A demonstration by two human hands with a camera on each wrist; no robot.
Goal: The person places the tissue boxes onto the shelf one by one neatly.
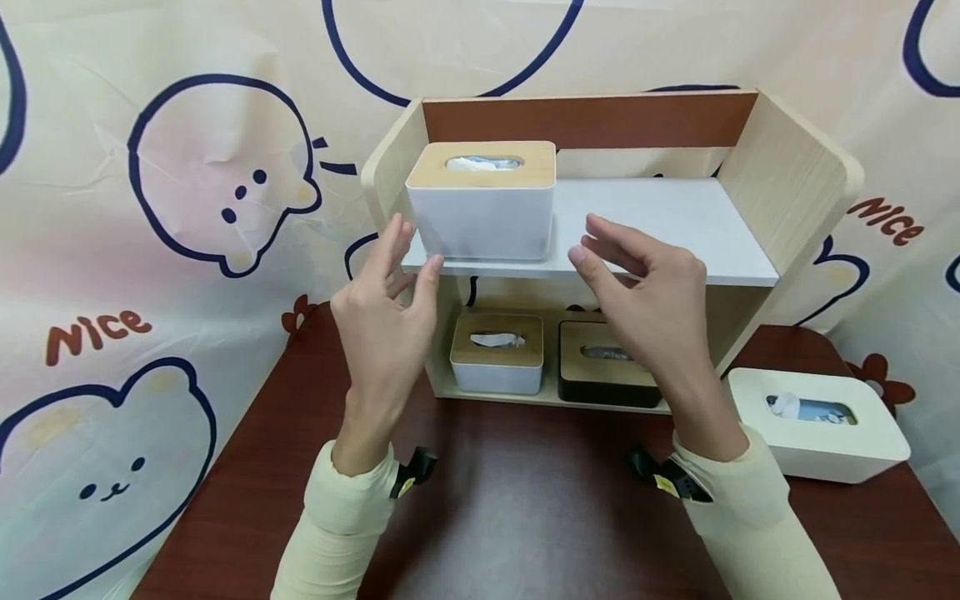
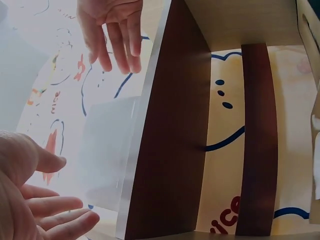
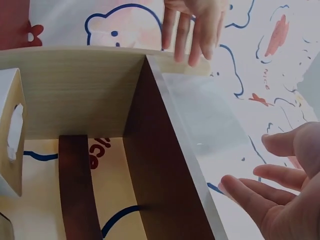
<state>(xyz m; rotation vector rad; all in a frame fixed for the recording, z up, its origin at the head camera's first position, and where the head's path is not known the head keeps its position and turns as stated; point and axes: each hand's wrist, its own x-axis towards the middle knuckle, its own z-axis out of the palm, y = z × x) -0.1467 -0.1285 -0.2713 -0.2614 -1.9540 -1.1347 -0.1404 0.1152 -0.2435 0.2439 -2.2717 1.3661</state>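
Note:
A large white tissue box (image 1: 483, 218) with a wooden lid stands at the left of the upper shelf (image 1: 645, 221). My left hand (image 1: 386, 321) is held up by its front left corner, thumb and fingers spread; whether it touches the box cannot be told. In the left wrist view the same hand (image 2: 45, 195) has its fingers extended beside the pale box (image 2: 107, 150). To the right of the box, my right hand (image 1: 652, 292) hovers in front of the shelf, fingers loosely bent and holding nothing. The right wrist view shows that hand (image 3: 280, 192) apart from the box (image 3: 210, 110).
On the lower shelf stand a smaller white tissue box (image 1: 497, 375) with a wooden lid and a black one (image 1: 600, 387), partly behind my right hand. A cream tissue box (image 1: 821, 458) sits on the dark table (image 1: 525, 500) at right. Wooden side panels (image 1: 798, 167) bound the shelf.

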